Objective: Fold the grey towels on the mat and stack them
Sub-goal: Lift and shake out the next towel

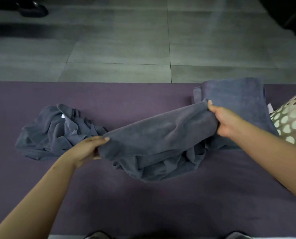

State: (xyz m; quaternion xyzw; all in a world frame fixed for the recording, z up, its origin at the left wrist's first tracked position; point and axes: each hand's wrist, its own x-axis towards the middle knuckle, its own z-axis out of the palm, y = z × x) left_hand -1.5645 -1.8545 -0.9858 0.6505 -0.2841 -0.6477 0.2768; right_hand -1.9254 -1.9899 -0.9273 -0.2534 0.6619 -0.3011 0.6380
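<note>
Left hand (87,149) and right hand (225,122) each gripping 1 grey towel (157,135) edge, fingers curled, crumpled towel (57,131) at 9 o'clock, folded towel (237,95) at 2 o'clock, purple mat (143,204)

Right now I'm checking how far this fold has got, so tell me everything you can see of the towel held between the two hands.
The held towel is dark grey and looks like soft, plush terry. It is stretched lengthwise between the left hand, which grips its left end, and the right hand, which grips its right end higher up. It looks doubled over, and its loose lower part sags in creases onto the purple mat. Its right end overlaps the folded towel stack.
</note>
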